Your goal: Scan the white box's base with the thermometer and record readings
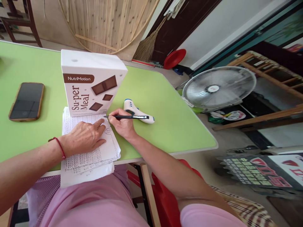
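A stack of handwritten paper sheets (110,148) lies at the near edge of the green table, its bottom sheets hanging over. My left hand (86,137) rests on the top sheet, fingers stretched out, index finger near the pen's tip. In my right hand (122,124) is a black pen (139,117), held almost level with its tip at the sheet's upper right. A white NutriMotion Su-per Meal box (81,78) stands upright just behind the papers. Behind my right hand lies a white and blue infrared thermometer (137,111), partly covered by the pen.
A smartphone (26,101) in a brown case lies on the green table (165,126) to the left. Beyond the table's right edge stands a large fan (219,88). A straw broom (149,44), a red basin (174,59) and a round wooden board (106,22) are at the back.
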A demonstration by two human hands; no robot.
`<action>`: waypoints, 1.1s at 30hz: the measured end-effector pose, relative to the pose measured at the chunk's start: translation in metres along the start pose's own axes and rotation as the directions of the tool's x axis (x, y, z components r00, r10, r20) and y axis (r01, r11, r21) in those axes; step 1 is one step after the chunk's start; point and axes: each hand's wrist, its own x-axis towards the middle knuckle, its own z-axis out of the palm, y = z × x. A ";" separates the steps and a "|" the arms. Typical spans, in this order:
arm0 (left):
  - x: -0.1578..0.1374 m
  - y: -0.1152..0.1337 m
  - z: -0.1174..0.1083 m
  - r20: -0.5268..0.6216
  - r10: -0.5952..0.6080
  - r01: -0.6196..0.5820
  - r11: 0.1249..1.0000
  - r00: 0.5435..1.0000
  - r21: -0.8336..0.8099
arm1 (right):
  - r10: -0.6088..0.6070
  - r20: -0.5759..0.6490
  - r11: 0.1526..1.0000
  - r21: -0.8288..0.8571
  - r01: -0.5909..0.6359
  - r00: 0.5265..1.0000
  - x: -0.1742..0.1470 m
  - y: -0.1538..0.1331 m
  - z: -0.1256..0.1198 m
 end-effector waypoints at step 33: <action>0.000 0.000 -0.001 0.003 -0.010 0.010 1.000 1.000 -0.011 | -0.035 -0.042 0.999 -0.039 0.033 0.999 0.000 -0.002 0.000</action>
